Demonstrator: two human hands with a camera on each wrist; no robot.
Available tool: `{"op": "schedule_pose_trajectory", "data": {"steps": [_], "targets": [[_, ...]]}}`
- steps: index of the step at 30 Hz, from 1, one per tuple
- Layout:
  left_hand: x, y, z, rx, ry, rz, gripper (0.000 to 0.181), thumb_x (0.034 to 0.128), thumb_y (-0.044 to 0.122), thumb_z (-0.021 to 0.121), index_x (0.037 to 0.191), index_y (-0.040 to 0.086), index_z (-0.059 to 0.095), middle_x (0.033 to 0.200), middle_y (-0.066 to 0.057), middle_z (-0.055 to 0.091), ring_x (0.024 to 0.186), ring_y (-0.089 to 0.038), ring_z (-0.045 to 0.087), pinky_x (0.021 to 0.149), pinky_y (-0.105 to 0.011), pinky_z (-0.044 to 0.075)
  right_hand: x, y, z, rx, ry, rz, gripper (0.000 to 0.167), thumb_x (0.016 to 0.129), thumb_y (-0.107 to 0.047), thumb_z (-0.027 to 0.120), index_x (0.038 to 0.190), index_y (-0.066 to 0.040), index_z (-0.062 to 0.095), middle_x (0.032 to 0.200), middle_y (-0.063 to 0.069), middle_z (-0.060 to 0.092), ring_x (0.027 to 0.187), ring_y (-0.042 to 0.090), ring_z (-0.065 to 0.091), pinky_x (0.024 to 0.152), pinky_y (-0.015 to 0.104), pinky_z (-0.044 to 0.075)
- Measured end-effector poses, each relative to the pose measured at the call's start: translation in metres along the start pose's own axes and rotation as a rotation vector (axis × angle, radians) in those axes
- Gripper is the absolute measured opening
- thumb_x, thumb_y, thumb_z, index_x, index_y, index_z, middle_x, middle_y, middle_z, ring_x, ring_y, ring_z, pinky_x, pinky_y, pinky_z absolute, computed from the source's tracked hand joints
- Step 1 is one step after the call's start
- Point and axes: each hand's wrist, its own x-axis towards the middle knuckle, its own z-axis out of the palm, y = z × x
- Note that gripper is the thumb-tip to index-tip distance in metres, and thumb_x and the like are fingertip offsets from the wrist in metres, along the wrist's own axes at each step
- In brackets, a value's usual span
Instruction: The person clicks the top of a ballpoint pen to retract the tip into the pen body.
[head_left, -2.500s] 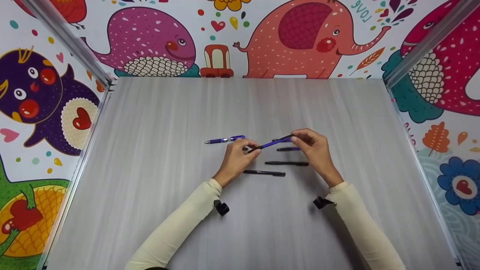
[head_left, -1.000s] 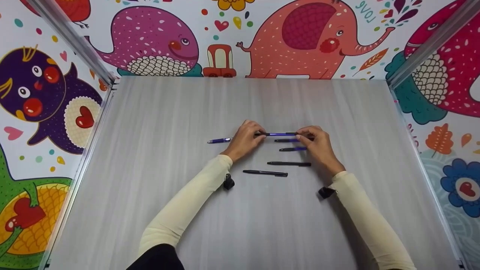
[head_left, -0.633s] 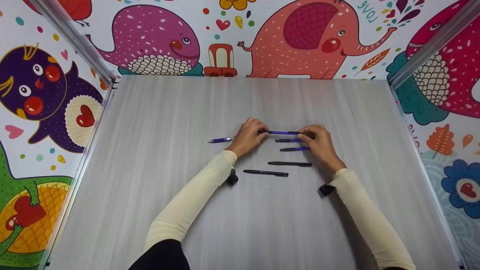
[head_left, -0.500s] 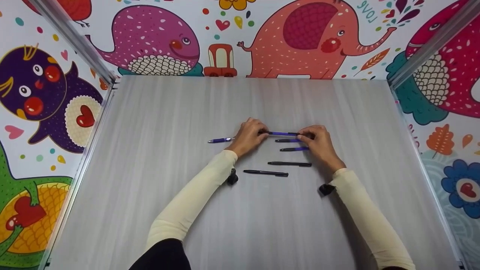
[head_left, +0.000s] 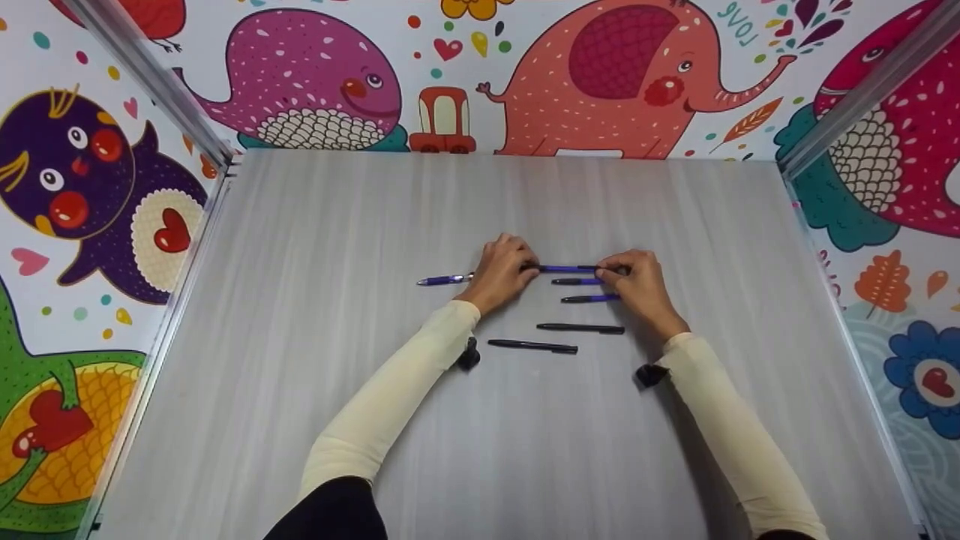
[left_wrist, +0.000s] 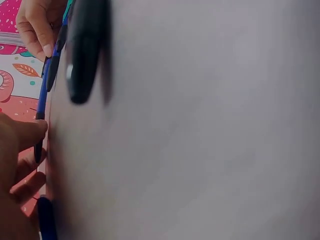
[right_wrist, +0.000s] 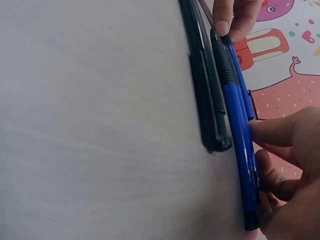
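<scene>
My left hand pinches the black end of a slim blue-and-black pen. The pen's other end is between the thumb and fingers of my right hand. It lies level, at or just above the table, behind two similar pens. Those are the second blue-and-black pen and the third, partly covered by my right hand. Left of my left hand lies a purple-blue pen, its right end hidden by the hand. In the left wrist view, the held pen runs between both hands.
Nearer the body lie two black pens, one on the right and another lower left. The grey table ends at cartoon-printed walls with metal corner posts. A small black camera hangs at each wrist.
The pen, earlier held tilted in the air over the others, now lies level at the back of the row. My left hand has moved away from the body; recent frames barely differ.
</scene>
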Motion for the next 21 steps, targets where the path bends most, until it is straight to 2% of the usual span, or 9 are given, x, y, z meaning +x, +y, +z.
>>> {"op": "schedule_pose_trajectory", "data": {"steps": [8, 13, 16, 17, 21], "targets": [[0.0, 0.009, -0.008, 0.023, -0.067, -0.053, 0.019, 0.1079, 0.024, 0.074, 0.12, 0.012, 0.084, 0.124, -0.004, 0.072, 0.124, -0.025, 0.059, 0.109, -0.047, 0.045, 0.001, 0.002, 0.002, -0.029, 0.013, -0.019, 0.007, 0.092, 0.008, 0.083, 0.099, 0.006, 0.085, 0.092, 0.02, 0.079, 0.084, 0.024, 0.063, 0.076, 0.021, 0.043], [-0.002, 0.009, -0.012, -0.013, -0.077, -0.06, 0.02, 0.1079, 0.021, 0.074, 0.123, 0.01, 0.082, 0.125, -0.005, 0.071, 0.126, -0.025, 0.059, 0.111, -0.046, 0.045, 0.001, 0.001, 0.002, -0.029, 0.0, -0.031, 0.009, 0.093, 0.009, 0.081, 0.101, 0.006, 0.085, 0.093, 0.02, 0.079, 0.087, 0.026, 0.065, 0.079, 0.026, 0.046], [-0.005, 0.008, -0.014, -0.04, -0.068, -0.047, 0.022, 0.1072, 0.019, 0.075, 0.125, 0.007, 0.08, 0.126, -0.007, 0.071, 0.126, -0.026, 0.059, 0.112, -0.048, 0.045, -0.001, -0.001, 0.001, -0.01, -0.003, -0.025, 0.009, 0.095, 0.008, 0.08, 0.102, 0.006, 0.084, 0.093, 0.02, 0.079, 0.09, 0.027, 0.066, 0.083, 0.03, 0.048], [-0.005, 0.003, -0.011, -0.044, -0.053, -0.033, 0.023, 0.1072, 0.021, 0.075, 0.125, 0.008, 0.08, 0.126, -0.007, 0.072, 0.126, -0.026, 0.06, 0.111, -0.047, 0.046, -0.001, -0.002, 0.001, -0.003, 0.0, -0.022, 0.008, 0.095, 0.007, 0.08, 0.102, 0.006, 0.084, 0.094, 0.019, 0.079, 0.09, 0.027, 0.066, 0.083, 0.03, 0.048], [-0.009, 0.001, -0.013, -0.061, 0.003, 0.023, 0.022, 0.1047, 0.017, 0.078, 0.123, 0.004, 0.08, 0.124, -0.009, 0.073, 0.122, -0.027, 0.062, 0.108, -0.047, 0.051, -0.006, -0.004, 0.001, -0.003, 0.025, -0.021, 0.01, 0.097, 0.004, 0.079, 0.107, 0.005, 0.083, 0.098, 0.019, 0.078, 0.092, 0.029, 0.064, 0.083, 0.031, 0.046]]}}
